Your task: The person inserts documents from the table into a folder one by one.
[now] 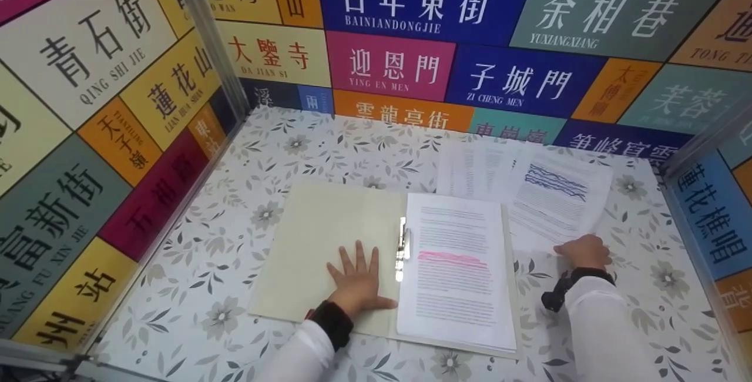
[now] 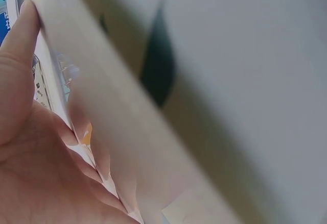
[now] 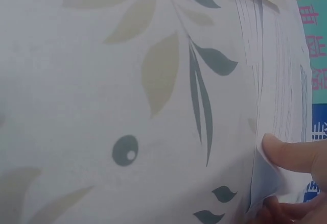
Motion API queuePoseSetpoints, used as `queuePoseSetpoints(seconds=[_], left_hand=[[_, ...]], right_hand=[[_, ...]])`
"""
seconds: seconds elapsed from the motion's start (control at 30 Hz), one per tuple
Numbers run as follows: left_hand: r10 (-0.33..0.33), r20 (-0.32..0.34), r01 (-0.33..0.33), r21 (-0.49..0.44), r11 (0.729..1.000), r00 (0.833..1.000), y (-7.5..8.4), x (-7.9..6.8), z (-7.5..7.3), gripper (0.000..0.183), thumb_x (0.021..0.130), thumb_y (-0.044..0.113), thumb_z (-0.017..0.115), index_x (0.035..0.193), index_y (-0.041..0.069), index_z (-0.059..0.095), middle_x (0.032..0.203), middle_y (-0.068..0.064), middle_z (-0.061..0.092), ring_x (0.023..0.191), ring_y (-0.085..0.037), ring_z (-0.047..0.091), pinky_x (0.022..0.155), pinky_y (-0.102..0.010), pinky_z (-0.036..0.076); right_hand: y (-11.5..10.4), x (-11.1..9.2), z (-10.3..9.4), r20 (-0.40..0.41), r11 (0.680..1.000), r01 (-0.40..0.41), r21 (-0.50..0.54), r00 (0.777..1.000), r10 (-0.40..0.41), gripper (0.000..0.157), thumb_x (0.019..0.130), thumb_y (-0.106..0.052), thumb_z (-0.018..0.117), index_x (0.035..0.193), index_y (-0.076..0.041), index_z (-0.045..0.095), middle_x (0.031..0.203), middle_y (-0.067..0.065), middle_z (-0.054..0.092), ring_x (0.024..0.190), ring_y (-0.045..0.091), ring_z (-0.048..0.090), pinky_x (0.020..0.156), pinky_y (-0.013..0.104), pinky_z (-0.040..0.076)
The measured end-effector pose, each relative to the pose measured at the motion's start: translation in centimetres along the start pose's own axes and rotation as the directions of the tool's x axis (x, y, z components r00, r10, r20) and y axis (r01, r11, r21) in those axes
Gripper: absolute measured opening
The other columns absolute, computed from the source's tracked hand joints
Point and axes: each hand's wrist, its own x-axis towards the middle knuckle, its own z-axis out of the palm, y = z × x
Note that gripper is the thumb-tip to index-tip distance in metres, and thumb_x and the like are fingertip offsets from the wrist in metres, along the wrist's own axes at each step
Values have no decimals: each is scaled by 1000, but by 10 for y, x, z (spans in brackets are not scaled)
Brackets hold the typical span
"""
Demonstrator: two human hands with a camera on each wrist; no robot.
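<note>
A cream file folder (image 1: 320, 229) lies spread flat on the table, with a metal clip (image 1: 402, 250) along its spine. On its right side is a stack of printed pages (image 1: 449, 297), the top one marked with a pink highlighted band. My left hand (image 1: 357, 285) rests palm down on the inner cover, fingers spread, thumb pointing toward the pages. Right of the folder, my right hand (image 1: 584, 251) pinches the lower corner of a printed sheet (image 1: 549, 208) with blue wavy lines near its top. In the right wrist view its thumb (image 3: 288, 152) lies over the bent corner, fingers beneath.
More loose printed pages (image 1: 470, 164) lie overlapping behind the folder, left of the blue-marked sheet. The table (image 1: 235, 253) has a leaf-and-flower cover. Panels with coloured street-name signs (image 1: 393, 64) stand at the back and both sides.
</note>
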Motion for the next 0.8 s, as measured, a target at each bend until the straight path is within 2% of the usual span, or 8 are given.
queuePoseSetpoints(seconds=[0.17, 0.3, 0.4, 0.57, 0.63, 0.73, 0.8], left_hand=[[-2, 4, 2, -7, 1000, 1000, 0, 1, 2, 123, 65, 69, 75, 156, 12, 15, 161, -24, -1, 143, -55, -3, 106, -76, 9], [-3, 5, 3, -7, 1000, 1000, 1, 3, 3, 123, 64, 69, 75, 156, 13, 14, 161, -23, -2, 143, -55, -4, 106, -76, 8], [-8, 6, 8, 0, 1000, 1000, 0, 3, 2, 123, 65, 69, 74, 156, 14, 14, 161, -23, -2, 143, -55, -4, 106, -76, 9], [-8, 4, 8, -8, 1000, 1000, 2, 1, 1, 122, 65, 68, 75, 156, 13, 15, 161, -22, -1, 143, -54, -3, 106, -76, 9], [-5, 5, 6, -12, 1000, 1000, 3, 1, 0, 122, 65, 68, 75, 156, 13, 15, 161, -23, -1, 143, -55, -4, 106, -76, 9], [-5, 7, 5, -26, 1000, 1000, 3, 0, -1, 121, 65, 67, 76, 156, 13, 16, 161, -23, -1, 143, -55, -4, 106, -76, 8], [-9, 11, 9, -24, 1000, 1000, 3, 0, -2, 122, 65, 66, 76, 156, 13, 15, 161, -23, -2, 143, -54, -4, 107, -76, 8]], right_hand=[[10, 5, 1, 5, 986, 3, 164, 1000, -4, 67, 83, -18, 65, 128, 23, 37, 129, 42, 42, 115, 53, 42, 102, 59, 35], [17, 12, 1, 21, 976, -1, 219, 1000, -3, 63, 82, -14, 64, 128, 21, 39, 128, 41, 43, 110, 51, 45, 102, 59, 36], [17, 17, 0, 47, 980, -15, 201, 999, 6, 61, 82, -13, 63, 127, 21, 40, 127, 40, 43, 107, 48, 43, 100, 58, 38], [12, 19, -8, 77, 995, -37, 91, 997, 30, 66, 81, -16, 61, 127, 25, 37, 127, 42, 40, 108, 49, 40, 98, 55, 39], [9, 17, -11, 78, 997, -45, 57, 996, 41, 72, 80, -17, 61, 128, 28, 30, 128, 43, 37, 113, 53, 39, 100, 56, 38], [6, 15, -14, 99, 996, -63, 58, 993, 57, 83, 83, -17, 61, 135, 27, 14, 133, 46, 30, 122, 56, 34, 107, 57, 32], [6, 14, -15, 123, 996, -55, 64, 991, 47, 86, 85, -17, 61, 137, 26, 8, 135, 47, 27, 125, 57, 31, 108, 59, 29]])
